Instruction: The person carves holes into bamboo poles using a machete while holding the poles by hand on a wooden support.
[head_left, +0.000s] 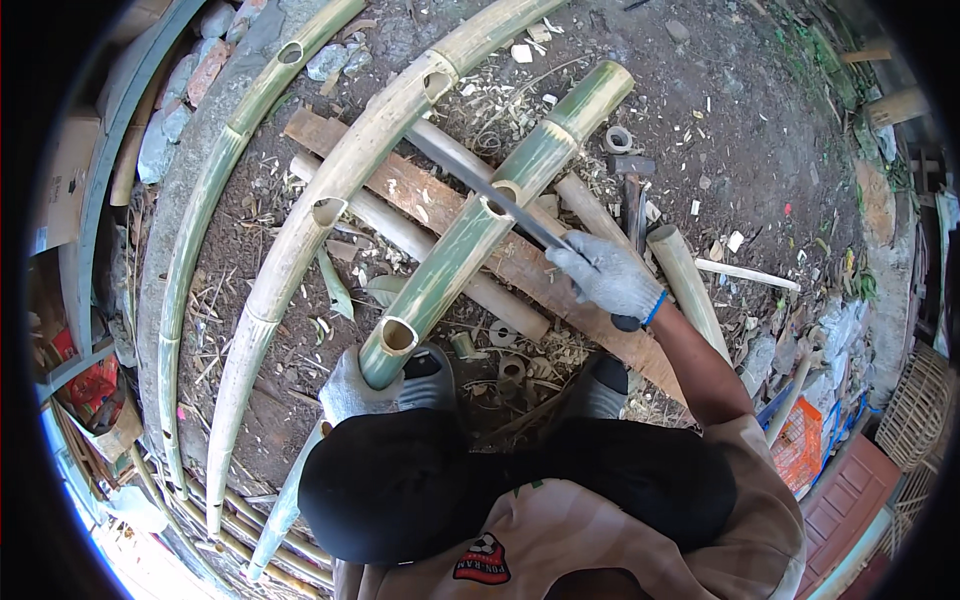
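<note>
A green bamboo pole [455, 258] with openings cut in its upper side slants away from me, propped over a plank. My left hand [357, 390], in a grey glove, is closed around its near end, beside an oval hole; part of the fingers is hidden. My right hand [612, 277], also gloved, is wrapped around the dark handle of a long knife [530, 223]. The blade points up and left, lying across the pole at its middle opening. I cannot tell how deep its edge sits there.
Two longer bamboo poles with cut holes, one pale [285, 262] and one greener [208, 200], curve along the left. Under the work lie a rough wooden plank [420, 197] and round poles. A hammer [632, 185] and bamboo rings rest at the right among scattered chips.
</note>
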